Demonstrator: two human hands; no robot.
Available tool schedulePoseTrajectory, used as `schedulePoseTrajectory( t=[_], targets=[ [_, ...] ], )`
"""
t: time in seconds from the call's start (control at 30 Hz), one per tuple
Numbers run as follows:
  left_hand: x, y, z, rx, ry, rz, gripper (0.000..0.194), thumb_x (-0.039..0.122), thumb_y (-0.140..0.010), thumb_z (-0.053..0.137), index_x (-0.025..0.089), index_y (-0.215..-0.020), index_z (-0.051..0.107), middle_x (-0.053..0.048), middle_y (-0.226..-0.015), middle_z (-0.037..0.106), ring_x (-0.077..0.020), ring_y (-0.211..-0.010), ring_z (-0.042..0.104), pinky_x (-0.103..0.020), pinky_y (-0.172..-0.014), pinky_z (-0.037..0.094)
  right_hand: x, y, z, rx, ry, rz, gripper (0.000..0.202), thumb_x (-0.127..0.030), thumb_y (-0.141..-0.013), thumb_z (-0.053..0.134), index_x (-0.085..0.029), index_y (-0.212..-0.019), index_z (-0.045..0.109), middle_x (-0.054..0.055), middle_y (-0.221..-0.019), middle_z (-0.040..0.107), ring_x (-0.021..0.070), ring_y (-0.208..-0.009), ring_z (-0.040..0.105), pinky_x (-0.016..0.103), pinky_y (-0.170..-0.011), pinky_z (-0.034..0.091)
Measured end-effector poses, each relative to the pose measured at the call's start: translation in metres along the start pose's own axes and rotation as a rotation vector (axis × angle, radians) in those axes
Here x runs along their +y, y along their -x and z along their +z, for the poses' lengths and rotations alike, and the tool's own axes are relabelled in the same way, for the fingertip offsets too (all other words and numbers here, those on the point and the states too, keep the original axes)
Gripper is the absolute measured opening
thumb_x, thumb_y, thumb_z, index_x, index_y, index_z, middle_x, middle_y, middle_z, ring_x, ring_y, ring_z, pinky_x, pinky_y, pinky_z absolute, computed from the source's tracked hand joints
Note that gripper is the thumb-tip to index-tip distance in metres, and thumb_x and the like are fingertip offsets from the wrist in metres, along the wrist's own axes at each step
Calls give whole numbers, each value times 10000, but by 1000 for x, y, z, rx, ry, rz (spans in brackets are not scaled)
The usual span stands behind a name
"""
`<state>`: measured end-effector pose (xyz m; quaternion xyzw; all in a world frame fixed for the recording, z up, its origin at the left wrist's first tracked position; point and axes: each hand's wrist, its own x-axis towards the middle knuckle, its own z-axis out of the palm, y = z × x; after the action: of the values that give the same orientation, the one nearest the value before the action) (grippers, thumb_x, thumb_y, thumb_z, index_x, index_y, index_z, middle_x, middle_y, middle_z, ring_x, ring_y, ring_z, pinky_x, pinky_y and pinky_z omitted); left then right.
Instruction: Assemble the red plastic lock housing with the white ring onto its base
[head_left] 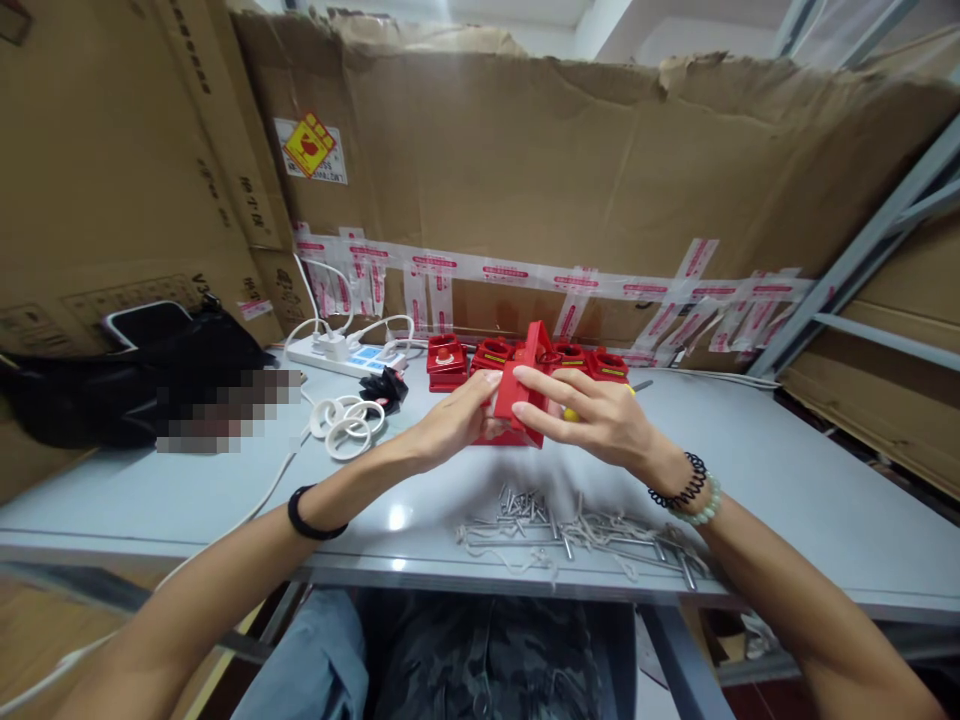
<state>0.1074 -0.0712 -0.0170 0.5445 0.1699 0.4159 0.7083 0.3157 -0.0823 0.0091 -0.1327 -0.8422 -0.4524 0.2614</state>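
In the middle of the view, my left hand (459,415) closes on the left side of a boxy red plastic part (511,392), the thumb lying along its edge. From the other side my right hand (600,415) presses its fingers onto the same part, so both hands are closed on it. A red upright loop (537,342) shows just behind the fingers; whether it belongs to the held part I cannot tell. Something yellow (571,414) peeks out beneath my right hand, mostly hidden. Behind stand several similar red parts (446,362) in a row.
Metal pins and rods (525,505) lie with white strings (615,528) near the table's front edge. To the left are white rings (349,437), a black crumpled item (384,388), a power strip (360,355) and a black bag (112,385). Cardboard (525,180) walls the back.
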Motion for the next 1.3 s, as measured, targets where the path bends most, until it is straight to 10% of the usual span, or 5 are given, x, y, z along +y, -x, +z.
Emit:
schedulePoseTrajectory(
  t=[0.27,0.4,0.53,0.87,1.3],
  targets=[
    [-2,1,-19,-66,-402,-51,458,550,-941,305,181,-755,503,12,-587,435,-101,-461,345,-248,-425,288,-8,3,9,-41,-151,38,447,-134,-879,510,-415,-1225,483,-44,-1338,565,150,-926,627,266,-616,562],
    [3,5,-20,122,-881,382,373,495,-965,307,190,-1091,480,-65,-936,551,-167,-746,537,-361,-714,482,-3,5,15,2,-333,263,584,-132,-826,578,-337,-1339,388,48,-1341,555,188,-1048,616,287,-641,583],
    [4,6,-17,6,-1211,829,477,355,-918,505,220,-1337,322,-133,-1300,421,-269,-1211,408,-469,-999,405,1,4,15,122,-580,476,739,-245,-725,713,-255,-1366,346,106,-1272,565,235,-1110,592,346,-791,583],
    [1,1,-19,19,-1243,962,464,364,-951,424,207,-1376,326,-141,-1241,432,-267,-1167,413,-451,-960,436,-3,1,8,115,-777,570,870,-377,-605,810,-226,-1334,359,110,-1234,574,225,-1023,626,354,-874,554],
    [-9,0,-6,195,-734,345,443,578,-936,319,175,-947,502,-21,-800,530,-153,-725,501,-300,-692,443,-8,7,18,39,-241,285,563,-113,-827,565,-291,-1324,367,98,-1334,542,206,-1043,620,267,-567,559]
  ],
)
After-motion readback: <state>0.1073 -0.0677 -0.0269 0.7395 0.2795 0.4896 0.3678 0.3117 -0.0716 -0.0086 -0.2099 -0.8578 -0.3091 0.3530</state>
